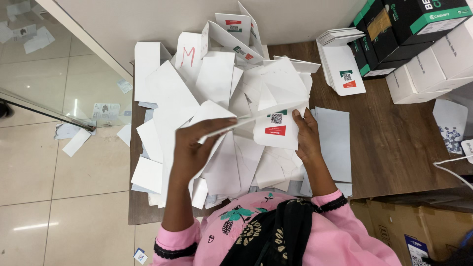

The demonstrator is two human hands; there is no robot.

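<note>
A flat white carton blank (276,125) is held above the table (394,148), pinched at its edges by the closed fingers of the left hand (194,148) and the right hand (306,138). A weak pinch could likely let it drop into the loose pile of blanks (221,88) and be lost. One blank is held; roughly several dozen are heaped, and an exact count cannot be made.

The flat white cardboard box (276,125) is unfolded and held above the pile of white cardboard sheets (197,98), near the front edge of the wooden table (394,148). Its panel shows a square code and a red label. One flap stretches left, thin and tilted.
</note>
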